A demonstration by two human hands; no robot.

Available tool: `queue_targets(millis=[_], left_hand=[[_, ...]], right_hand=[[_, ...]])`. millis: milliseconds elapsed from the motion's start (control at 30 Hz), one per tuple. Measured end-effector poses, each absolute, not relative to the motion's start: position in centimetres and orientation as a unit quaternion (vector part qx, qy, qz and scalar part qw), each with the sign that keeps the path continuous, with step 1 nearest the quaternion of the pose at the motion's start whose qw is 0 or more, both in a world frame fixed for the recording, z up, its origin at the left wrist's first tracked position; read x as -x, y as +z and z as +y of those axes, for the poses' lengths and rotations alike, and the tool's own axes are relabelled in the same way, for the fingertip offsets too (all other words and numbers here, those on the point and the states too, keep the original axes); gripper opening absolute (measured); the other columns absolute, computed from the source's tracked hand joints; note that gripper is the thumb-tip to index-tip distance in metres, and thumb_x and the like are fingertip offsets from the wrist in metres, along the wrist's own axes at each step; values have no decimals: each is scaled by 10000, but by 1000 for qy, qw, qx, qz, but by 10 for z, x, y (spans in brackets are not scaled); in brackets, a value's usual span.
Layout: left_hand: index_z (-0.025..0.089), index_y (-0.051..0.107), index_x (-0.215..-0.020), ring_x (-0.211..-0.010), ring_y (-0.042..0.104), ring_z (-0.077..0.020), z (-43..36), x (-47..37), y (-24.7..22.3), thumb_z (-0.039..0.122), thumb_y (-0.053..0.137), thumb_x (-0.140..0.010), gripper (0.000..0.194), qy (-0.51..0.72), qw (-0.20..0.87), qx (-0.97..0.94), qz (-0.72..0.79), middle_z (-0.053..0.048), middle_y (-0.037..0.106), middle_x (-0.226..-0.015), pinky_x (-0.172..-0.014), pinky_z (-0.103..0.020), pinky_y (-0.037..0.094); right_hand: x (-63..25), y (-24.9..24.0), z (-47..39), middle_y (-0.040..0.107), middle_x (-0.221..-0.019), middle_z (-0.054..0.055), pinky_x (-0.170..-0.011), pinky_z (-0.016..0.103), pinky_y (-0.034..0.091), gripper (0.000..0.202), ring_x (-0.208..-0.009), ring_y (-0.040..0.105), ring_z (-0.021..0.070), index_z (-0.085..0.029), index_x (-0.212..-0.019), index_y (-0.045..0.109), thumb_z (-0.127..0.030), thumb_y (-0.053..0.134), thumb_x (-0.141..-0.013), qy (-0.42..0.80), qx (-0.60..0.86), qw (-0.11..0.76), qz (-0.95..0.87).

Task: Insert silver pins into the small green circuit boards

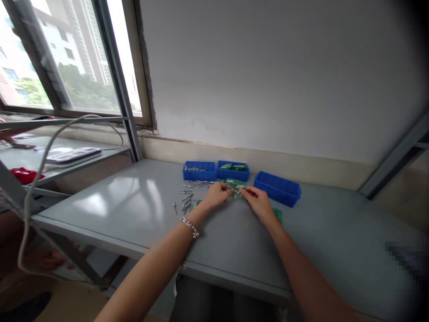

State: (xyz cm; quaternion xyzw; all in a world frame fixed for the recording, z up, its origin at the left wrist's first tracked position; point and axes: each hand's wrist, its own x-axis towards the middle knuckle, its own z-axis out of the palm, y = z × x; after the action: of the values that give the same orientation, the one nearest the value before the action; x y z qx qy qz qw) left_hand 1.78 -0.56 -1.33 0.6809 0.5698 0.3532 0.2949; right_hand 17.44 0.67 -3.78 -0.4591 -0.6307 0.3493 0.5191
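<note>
My left hand (217,195) and my right hand (257,200) meet over the grey table, fingers pinched on a small green plastic bag (237,190) between them. Just left of my left hand, several metal rivets (187,201) lie scattered. Another green bag (194,205) rests partly behind my left wrist, and one more (278,214) lies by my right wrist. Behind my hands, one blue bin (199,175) holds small metal pieces and a second blue bin (233,174) holds green bags. A third blue bin (277,190), to the right, shows nothing inside.
A white device (73,156) sits on the neighbouring shelf at the left, with a grey cable (25,228) hanging in front. Metal posts (385,167) stand at both sides. At the left edge, parts of another person (20,134) show.
</note>
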Motion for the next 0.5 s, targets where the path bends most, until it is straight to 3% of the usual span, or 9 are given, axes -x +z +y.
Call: queue_targets(millis=[233, 367, 500], left_hand=[[133, 503, -649, -530, 455, -106, -2, -16, -19, 427, 462, -738, 310, 383, 263, -694, 550, -7, 529, -585, -533, -218, 319], [160, 469, -735, -591, 510, -125, 4, -9, -18, 328, 451, -762, 171, 450, 162, -649, 592, -9, 570, -622, -590, -223, 343], [176, 431, -751, -562, 522, -131, 3, -3, -9, 261, 383, -799, 110, 482, 141, -621, 601, -1, 568, -569, -581, -221, 342]], right_hand=[[-177, -33, 3, 469, -508, -16, -376, 194, 241, 286, -419, 355, 78, -131, -653, 600, -400, 647, -569, 415, 469, 530, -572], [-185, -27, 9, 467, -476, -20, -336, 176, 225, 250, -381, 348, 67, -130, -634, 574, -352, 667, -567, 449, 498, 556, -491], [-186, -12, 26, 433, -439, -40, -301, 157, 204, 148, -340, 315, 46, -134, -604, 541, -229, 655, -610, 483, 499, 587, -416]])
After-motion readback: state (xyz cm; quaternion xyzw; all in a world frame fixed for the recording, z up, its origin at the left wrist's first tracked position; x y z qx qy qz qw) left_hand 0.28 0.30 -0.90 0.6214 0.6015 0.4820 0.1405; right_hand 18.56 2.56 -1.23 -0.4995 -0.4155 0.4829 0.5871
